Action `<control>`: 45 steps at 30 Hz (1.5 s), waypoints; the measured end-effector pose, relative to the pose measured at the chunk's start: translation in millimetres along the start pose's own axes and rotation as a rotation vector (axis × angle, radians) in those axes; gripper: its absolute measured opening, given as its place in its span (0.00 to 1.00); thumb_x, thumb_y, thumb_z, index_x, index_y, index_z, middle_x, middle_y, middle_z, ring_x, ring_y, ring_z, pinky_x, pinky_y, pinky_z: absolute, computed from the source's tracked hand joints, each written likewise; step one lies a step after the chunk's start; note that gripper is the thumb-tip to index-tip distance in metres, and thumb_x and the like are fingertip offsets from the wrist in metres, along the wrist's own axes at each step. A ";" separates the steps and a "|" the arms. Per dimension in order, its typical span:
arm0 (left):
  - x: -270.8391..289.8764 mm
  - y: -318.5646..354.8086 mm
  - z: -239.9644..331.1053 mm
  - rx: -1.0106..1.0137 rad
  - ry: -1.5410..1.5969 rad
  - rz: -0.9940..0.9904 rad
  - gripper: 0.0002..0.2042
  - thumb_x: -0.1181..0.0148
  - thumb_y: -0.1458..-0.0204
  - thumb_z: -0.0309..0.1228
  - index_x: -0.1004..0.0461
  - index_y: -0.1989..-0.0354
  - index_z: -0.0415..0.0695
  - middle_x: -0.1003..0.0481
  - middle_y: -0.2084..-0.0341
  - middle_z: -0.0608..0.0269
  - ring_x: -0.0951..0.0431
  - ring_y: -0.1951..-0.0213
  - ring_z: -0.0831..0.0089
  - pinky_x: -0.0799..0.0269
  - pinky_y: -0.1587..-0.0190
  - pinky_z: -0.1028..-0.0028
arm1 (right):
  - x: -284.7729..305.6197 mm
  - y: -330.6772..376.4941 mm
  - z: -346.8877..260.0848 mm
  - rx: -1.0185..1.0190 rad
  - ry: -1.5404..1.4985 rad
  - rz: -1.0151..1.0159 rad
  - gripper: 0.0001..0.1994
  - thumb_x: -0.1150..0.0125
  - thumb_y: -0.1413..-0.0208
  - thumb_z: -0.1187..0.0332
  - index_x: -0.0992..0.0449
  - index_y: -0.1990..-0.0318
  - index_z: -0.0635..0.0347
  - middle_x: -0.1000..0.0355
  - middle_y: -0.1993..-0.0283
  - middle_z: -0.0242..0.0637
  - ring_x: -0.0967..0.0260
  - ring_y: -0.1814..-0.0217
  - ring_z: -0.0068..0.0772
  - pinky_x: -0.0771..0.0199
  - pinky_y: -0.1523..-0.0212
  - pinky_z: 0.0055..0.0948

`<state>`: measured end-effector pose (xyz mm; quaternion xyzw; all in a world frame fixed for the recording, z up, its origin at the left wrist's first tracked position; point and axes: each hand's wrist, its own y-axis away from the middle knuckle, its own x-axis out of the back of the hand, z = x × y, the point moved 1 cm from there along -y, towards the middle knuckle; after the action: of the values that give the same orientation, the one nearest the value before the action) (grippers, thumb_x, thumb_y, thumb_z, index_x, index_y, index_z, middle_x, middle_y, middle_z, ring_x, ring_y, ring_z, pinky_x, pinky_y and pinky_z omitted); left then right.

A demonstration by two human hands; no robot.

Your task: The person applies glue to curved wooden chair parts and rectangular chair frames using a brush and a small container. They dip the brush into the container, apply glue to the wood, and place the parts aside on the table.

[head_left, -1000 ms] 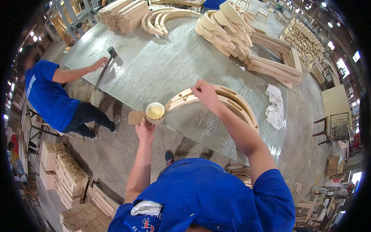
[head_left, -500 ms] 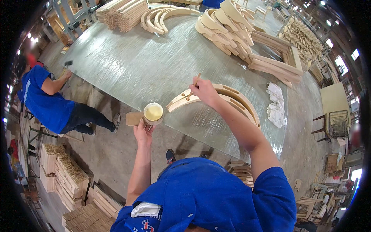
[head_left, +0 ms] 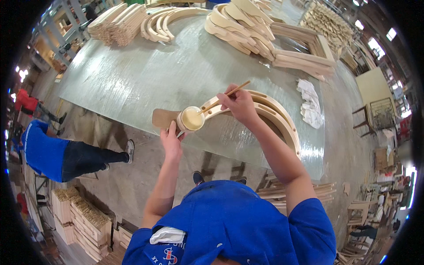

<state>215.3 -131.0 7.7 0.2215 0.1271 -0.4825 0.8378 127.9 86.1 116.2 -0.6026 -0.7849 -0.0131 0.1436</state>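
My left hand (head_left: pixel 171 143) is closed around a round cup (head_left: pixel 191 119) with a pale yellow liquid in it. A flat brown piece (head_left: pixel 163 118) with rounded corners sticks out to the left beside the cup; how the two join is hidden. Between the fingers of my right hand (head_left: pixel 240 106) is a thin wooden stick (head_left: pixel 213 104), slanting down with its lower tip at the liquid in the cup. Beneath and beyond that hand, curved pale wooden pieces (head_left: pixel 282 115) with round holes and slots lie on the table, their left ends close to the cup.
The table (head_left: pixel 132 75) has a shiny covering. A crumpled white cloth (head_left: pixel 310 104) lies at its right. Stacked curved parts (head_left: pixel 240 28), frames (head_left: pixel 304 62) and slats (head_left: pixel 117 24) line the far side. A person in blue (head_left: pixel 51 150) stands left, near wood stacks (head_left: pixel 84 221).
The stick has moved from a hole in the curved wood to the cup, its top now tilting right. My left hand has brought the cup up and right. The person in blue has bent over.
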 end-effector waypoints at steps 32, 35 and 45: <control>-219.5 174.6 -174.4 0.311 0.107 -0.193 0.14 0.56 0.41 0.30 0.43 0.48 0.45 0.35 0.53 0.55 0.28 0.55 0.63 0.23 0.59 0.58 | 325.5 176.0 99.4 -0.023 0.102 0.550 0.12 0.40 0.49 0.66 0.33 0.76 0.64 0.30 0.81 0.37 0.33 0.82 0.24 0.31 0.77 0.26; -204.1 175.4 -177.2 0.293 0.104 -0.202 0.14 0.56 0.41 0.30 0.44 0.47 0.45 0.35 0.52 0.54 0.29 0.54 0.62 0.24 0.58 0.56 | 321.2 166.9 102.0 -0.003 0.402 0.438 0.12 0.41 0.50 0.64 0.32 0.75 0.64 0.31 0.81 0.42 0.31 0.80 0.37 0.32 0.74 0.34; -175.6 187.1 -175.5 0.254 0.094 -0.045 0.13 0.53 0.42 0.29 0.43 0.51 0.43 0.35 0.53 0.55 0.29 0.55 0.62 0.23 0.59 0.54 | 300.0 128.1 107.7 0.257 0.717 0.172 0.10 0.45 0.51 0.65 0.34 0.72 0.64 0.32 0.77 0.49 0.33 0.72 0.53 0.35 0.70 0.43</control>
<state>289.1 169.4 -23.5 0.3451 0.1093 -0.5025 0.7851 157.2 424.6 65.8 -0.6006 -0.6267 -0.1125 0.4837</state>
